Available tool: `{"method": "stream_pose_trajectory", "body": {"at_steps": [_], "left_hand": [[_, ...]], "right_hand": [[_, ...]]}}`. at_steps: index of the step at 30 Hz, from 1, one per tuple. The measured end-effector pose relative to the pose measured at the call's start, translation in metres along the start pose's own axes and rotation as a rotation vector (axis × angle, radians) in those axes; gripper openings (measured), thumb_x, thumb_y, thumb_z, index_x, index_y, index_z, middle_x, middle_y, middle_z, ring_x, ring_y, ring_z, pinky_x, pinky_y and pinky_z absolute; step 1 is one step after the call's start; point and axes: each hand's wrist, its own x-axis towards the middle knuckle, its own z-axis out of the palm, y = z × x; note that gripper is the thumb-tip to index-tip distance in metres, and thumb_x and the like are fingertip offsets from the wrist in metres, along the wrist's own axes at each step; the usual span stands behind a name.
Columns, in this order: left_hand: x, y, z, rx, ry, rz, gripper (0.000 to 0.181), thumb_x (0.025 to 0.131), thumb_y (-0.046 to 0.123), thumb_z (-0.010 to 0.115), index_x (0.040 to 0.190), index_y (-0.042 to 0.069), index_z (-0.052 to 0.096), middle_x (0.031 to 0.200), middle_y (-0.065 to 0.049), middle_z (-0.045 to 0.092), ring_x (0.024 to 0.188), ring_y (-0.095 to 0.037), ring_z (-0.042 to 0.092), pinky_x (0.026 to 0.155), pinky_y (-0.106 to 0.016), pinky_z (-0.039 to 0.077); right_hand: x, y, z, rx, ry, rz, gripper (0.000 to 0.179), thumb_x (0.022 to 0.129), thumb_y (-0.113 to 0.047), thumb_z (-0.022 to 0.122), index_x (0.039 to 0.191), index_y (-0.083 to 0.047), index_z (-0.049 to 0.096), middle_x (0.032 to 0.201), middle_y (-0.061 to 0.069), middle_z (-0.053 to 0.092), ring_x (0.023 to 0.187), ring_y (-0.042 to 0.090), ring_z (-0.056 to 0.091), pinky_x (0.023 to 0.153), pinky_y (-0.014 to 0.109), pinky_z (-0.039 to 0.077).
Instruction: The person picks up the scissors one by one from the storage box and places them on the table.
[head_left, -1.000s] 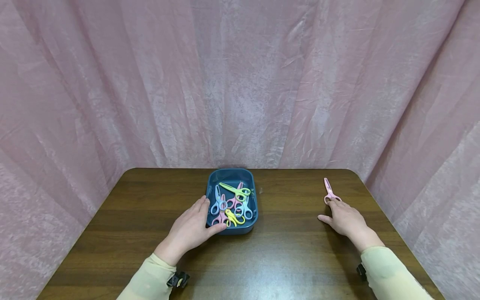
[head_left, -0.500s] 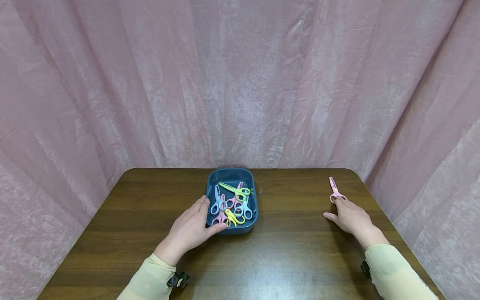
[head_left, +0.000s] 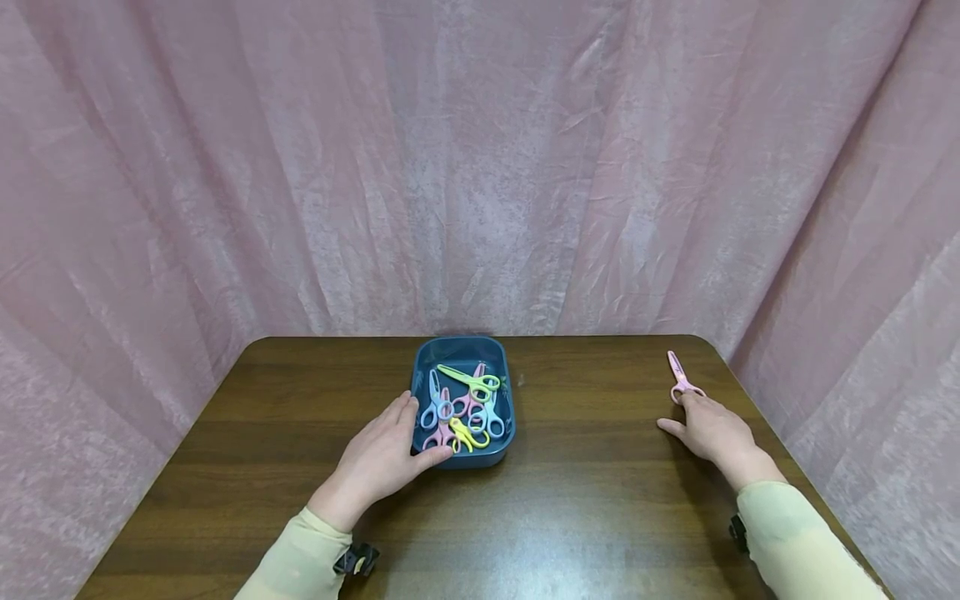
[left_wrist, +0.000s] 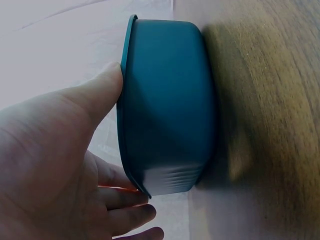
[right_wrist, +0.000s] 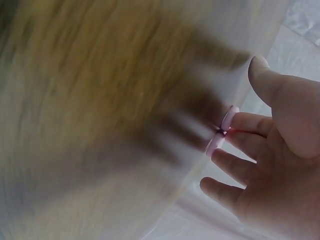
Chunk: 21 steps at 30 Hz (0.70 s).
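Note:
A dark blue plastic bin (head_left: 467, 460) stands left of the table's middle, with several pastel scissors inside, among them yellow-green scissors (head_left: 468, 382) and blue scissors (head_left: 433, 400). My left hand (head_left: 378, 450) rests against its left and near rim, thumb and fingers spread and fairly straight; the left wrist view shows the thumb on the bin's rim (left_wrist: 122, 105). At the far right, pink scissors (head_left: 677, 371) lie flat, tips pointing away. My right hand (head_left: 716, 429) touches their handle loops with extended fingertips, thumb held out to the side. In the right wrist view the fingers meet the pink loops (right_wrist: 216, 142).
The brown wooden table (head_left: 577, 467) ends at a rounded far right corner just beyond the pink scissors. Pink velvet curtains (head_left: 480, 183) hang behind the table and along both sides.
The pink scissors have slid right and slightly away across the table under my right fingertips, the hand moving along with them. My left hand and the bin stay in place.

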Motion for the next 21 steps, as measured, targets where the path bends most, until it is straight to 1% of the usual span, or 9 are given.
{"method": "stream_pose_trajectory", "body": {"at_steps": [6,10,16,21], "left_hand": [[0.001,-0.001,0.002,0.007,0.000,-0.001,0.108,0.096,0.069,0.077,0.164,-0.008,0.043,0.172,-0.029,0.038,0.158,-0.045,0.041,0.125,-0.059,0.039],[0.001,-0.001,0.002,0.004,-0.005,-0.002,0.109,0.096,0.069,0.076,0.164,-0.008,0.043,0.172,-0.029,0.037,0.158,-0.046,0.040,0.124,-0.060,0.039],[0.002,-0.002,0.002,0.004,-0.013,-0.009,0.108,0.096,0.068,0.076,0.165,-0.008,0.042,0.173,-0.029,0.036,0.159,-0.045,0.039,0.125,-0.060,0.038],[0.002,-0.001,0.002,0.006,-0.009,-0.004,0.107,0.096,0.068,0.077,0.164,-0.008,0.043,0.172,-0.030,0.037,0.158,-0.045,0.039,0.125,-0.060,0.038]], "right_hand": [[0.001,0.008,-0.006,-0.003,-0.045,0.047,0.071,0.107,-0.043,0.073,0.151,0.010,0.054,0.157,0.042,0.046,0.138,0.065,0.050,0.096,0.078,0.050],[0.003,0.015,-0.007,-0.007,-0.064,0.072,0.073,0.108,-0.044,0.071,0.152,0.011,0.052,0.156,0.045,0.043,0.135,0.066,0.051,0.093,0.078,0.051],[0.007,0.025,-0.006,-0.006,-0.075,0.102,0.071,0.109,-0.044,0.070,0.152,0.010,0.053,0.158,0.045,0.041,0.134,0.067,0.052,0.091,0.078,0.052],[0.011,0.033,-0.002,0.002,-0.062,0.110,0.071,0.108,-0.045,0.070,0.153,0.008,0.052,0.159,0.043,0.041,0.133,0.067,0.053,0.091,0.078,0.051]]}}
